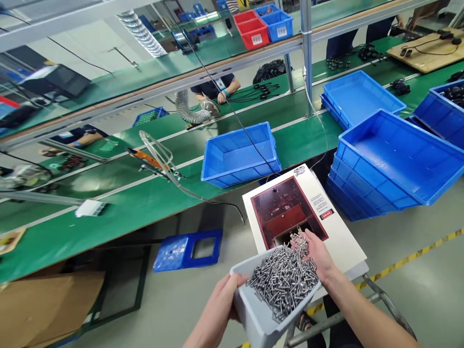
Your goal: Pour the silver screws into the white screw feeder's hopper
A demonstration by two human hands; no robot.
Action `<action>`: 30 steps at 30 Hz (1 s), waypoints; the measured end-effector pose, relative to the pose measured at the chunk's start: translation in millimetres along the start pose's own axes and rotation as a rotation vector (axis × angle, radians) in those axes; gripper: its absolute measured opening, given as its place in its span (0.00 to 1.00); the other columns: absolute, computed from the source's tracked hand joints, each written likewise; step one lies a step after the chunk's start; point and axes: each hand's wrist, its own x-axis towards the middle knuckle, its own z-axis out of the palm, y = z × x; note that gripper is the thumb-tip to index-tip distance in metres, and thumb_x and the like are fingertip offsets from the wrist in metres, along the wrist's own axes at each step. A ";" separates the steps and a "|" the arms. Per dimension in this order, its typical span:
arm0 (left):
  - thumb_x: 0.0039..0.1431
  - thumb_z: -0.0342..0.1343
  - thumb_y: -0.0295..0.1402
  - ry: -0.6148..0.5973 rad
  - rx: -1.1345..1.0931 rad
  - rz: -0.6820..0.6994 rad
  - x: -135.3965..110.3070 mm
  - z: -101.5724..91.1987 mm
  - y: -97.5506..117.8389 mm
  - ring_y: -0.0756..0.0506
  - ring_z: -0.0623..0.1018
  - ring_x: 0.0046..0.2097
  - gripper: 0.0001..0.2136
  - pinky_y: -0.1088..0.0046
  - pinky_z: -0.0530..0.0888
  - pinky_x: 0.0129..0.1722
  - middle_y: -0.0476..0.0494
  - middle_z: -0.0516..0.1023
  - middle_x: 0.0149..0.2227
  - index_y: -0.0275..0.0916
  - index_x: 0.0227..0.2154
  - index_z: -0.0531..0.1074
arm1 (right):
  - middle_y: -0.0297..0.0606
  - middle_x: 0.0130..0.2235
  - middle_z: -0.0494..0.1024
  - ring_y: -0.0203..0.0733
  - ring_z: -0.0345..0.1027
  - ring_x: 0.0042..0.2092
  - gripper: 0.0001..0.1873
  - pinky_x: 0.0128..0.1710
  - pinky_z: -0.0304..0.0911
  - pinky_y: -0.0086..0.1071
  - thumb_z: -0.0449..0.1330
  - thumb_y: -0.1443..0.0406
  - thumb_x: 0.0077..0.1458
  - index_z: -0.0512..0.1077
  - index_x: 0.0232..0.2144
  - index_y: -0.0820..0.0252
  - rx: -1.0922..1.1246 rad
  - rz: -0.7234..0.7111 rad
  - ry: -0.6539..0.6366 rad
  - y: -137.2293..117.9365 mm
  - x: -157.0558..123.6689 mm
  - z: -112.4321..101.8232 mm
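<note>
My left hand grips the left rim of a grey plastic bin, thumb over the edge. A heap of small metal screws fills much of the bin, which is tilted toward the far side. Cupped at the bin's far right corner, my right hand holds a clump of the same screws in its palm and fingers. Just beyond the hand stands a white box-shaped machine with a dark reddish window or recess in its top; small print and a red label mark its right side.
A green workbench runs across, carrying a blue tray and an orange power screwdriver. Stacked blue bins stand right of the machine. A metal stool frame is below. Co-workers sit across the bench.
</note>
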 end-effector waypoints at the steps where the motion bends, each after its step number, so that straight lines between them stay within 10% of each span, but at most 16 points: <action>1: 0.52 0.57 0.48 -0.016 0.007 -0.007 1.2 -0.8 0.9 0.44 0.74 0.26 0.17 0.73 0.70 0.20 0.47 0.74 0.25 0.38 0.31 0.69 | 0.45 0.42 0.82 0.56 0.74 0.55 0.25 0.57 0.71 0.45 0.65 0.43 0.55 0.75 0.37 0.59 -0.009 -0.007 -0.009 0.2 -0.8 -0.4; 9: 0.57 0.55 0.51 -0.047 0.038 -0.021 5.8 2.2 12.3 0.41 0.75 0.30 0.19 0.69 0.75 0.21 0.45 0.75 0.28 0.38 0.39 0.70 | 0.46 0.59 0.76 0.54 0.71 0.62 0.33 0.68 0.60 0.44 0.76 0.55 0.43 0.77 0.50 0.59 -0.024 -0.078 0.037 1.9 15.5 -13.5; 30: 0.63 0.52 0.55 -0.106 0.220 0.013 -5.8 29.5 52.1 0.41 0.74 0.32 0.27 0.69 0.76 0.20 0.42 0.74 0.32 0.34 0.50 0.73 | 0.39 0.55 0.80 0.51 0.70 0.63 0.25 0.72 0.54 0.43 0.76 0.56 0.45 0.82 0.45 0.59 -0.046 -0.059 0.008 -2.1 17.8 -20.4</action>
